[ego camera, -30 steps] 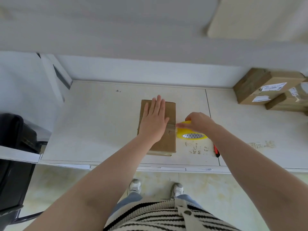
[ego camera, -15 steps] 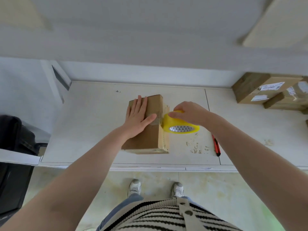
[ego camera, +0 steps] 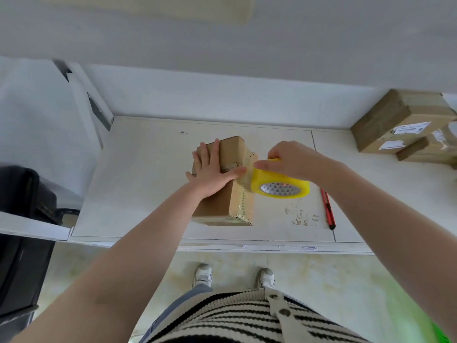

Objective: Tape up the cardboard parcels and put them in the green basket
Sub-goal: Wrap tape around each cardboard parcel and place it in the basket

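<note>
At the bottom of the frame a black-and-white striped top point(ego camera: 247, 318) fills the centre, with two pale shoes point(ego camera: 203, 275) on the tiled floor just above it. A blurred patch of green point(ego camera: 440, 335) shows in the bottom right corner; what it belongs to cannot be told.

Both bare forearms reach up from the lower corners to a white table point(ego camera: 138, 194) across the middle of the frame. A cardboard box point(ego camera: 222, 204) sits on the table at the centre, turned at a slight angle, with shiny tape along its right-hand edges. The left hand point(ego camera: 212, 172) lies flat on top of the box, fingers straight and spread, the thumb stretched right towards the box's right edge. The right hand point(ego camera: 289, 160), just right of the box, has its fingers curled over the top of a yellow roll of tape point(ego camera: 282, 184), gripping it. The roll is held against the upper right side of the box, and a strip of clear tape runs from it across the box top, under the left thumb.

A red pen-like tool point(ego camera: 327, 209) lies on the table right of the roll, apart from it. Some scuff marks point(ego camera: 301, 217) sit between it and the box.

Farther back, in the upper right, taped brown parcels point(ego camera: 405, 125) with white labels are stacked by the wall. A dark chair point(ego camera: 22, 206) stands at the left edge.
</note>
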`<move>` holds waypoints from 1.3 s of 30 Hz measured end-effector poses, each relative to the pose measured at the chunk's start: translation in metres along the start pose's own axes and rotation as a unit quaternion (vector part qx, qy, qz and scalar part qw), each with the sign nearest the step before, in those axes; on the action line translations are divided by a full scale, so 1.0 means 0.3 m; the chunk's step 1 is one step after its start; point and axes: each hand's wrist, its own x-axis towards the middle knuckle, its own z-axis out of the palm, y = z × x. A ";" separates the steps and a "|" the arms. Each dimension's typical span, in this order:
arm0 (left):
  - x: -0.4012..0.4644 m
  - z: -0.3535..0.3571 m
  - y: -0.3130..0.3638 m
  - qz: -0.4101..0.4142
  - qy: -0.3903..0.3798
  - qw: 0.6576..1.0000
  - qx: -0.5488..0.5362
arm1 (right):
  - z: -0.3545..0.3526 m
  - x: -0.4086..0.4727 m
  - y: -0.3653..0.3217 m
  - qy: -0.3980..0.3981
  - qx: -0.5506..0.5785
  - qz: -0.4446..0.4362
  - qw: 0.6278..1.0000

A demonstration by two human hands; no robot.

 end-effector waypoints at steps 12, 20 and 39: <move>-0.043 -0.018 -0.101 0.015 -0.027 0.921 -0.389 | 0.004 -0.021 -0.007 0.049 0.089 -0.007 0.995; -0.095 -0.011 -0.165 0.012 -0.023 0.848 -0.530 | -0.039 -0.008 -0.148 0.031 0.092 -0.082 0.992; -0.110 -0.037 -0.172 0.015 -0.009 0.892 -0.451 | 0.109 0.056 0.020 0.004 0.022 0.038 0.999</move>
